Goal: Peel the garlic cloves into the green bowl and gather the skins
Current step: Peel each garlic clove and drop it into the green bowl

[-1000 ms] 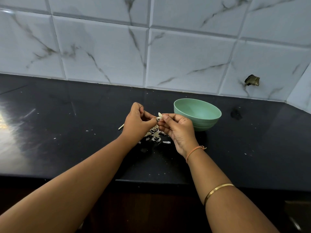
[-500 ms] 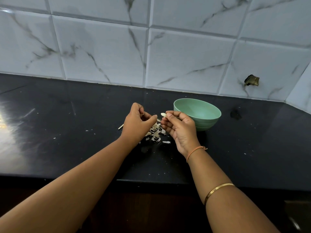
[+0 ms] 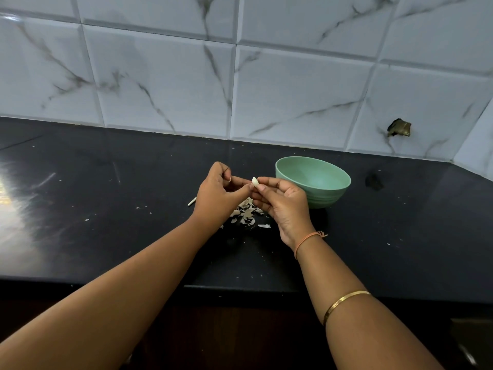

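Observation:
A small white garlic clove [image 3: 255,181] is held above the black counter, pinched between the thumb and fingertips of my right hand [image 3: 283,203]. My left hand [image 3: 218,196] has its thumb and forefinger at the clove's left side, fingers curled. Under both hands lies a heap of pale garlic skins [image 3: 246,213]. The green bowl [image 3: 314,180] stands just right of my right hand; what it holds is hidden by its rim.
A thin pale stem piece [image 3: 192,201] lies left of my left hand. The black counter [image 3: 106,209] carries scattered skin flecks and ends at a front edge [image 3: 240,288]. A marble-tiled wall [image 3: 240,76] with a broken hole [image 3: 399,127] rises behind.
Both hands stayed over the skin heap, fingertips parting briefly then meeting again at the clove. The clove shows more bare white now.

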Motion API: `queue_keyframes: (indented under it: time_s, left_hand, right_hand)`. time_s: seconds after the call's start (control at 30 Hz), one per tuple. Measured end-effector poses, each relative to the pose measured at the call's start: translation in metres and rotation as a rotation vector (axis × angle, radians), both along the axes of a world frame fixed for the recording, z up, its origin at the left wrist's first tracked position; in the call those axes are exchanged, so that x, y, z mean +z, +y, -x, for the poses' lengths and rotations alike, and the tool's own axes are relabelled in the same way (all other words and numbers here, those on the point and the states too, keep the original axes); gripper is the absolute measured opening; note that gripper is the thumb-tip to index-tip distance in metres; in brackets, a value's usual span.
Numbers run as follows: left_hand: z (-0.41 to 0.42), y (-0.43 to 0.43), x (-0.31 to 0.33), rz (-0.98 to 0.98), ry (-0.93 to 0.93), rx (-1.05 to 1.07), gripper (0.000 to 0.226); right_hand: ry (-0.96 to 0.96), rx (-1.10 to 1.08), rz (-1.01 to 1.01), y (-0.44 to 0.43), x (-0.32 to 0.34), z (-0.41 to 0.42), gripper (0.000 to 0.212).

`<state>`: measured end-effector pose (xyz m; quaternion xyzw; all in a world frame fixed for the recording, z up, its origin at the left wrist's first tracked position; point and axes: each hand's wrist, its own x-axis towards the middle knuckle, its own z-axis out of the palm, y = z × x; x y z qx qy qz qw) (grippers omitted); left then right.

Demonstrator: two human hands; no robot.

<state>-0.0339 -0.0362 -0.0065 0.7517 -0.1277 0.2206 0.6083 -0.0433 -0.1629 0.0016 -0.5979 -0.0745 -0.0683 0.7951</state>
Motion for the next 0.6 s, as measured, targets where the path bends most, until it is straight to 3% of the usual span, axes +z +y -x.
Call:
queue_keyframes:
  time_s: [0.3,0.6]
  left_hand:
    - [-0.0006,0.0016,-0.001,-0.107,-0.009,0.081,0.04]
    - [-0.0043,0.0047,-0.0008,-0.079,0.063,0.26,0.037]
  right_hand:
    - [-0.02,0.009,0.143,0.0004,-0.0037,0.0005,0.011]
    - [-0.013,-0.012,0.076,-0.0003,-0.0023,-0.0009,0.018]
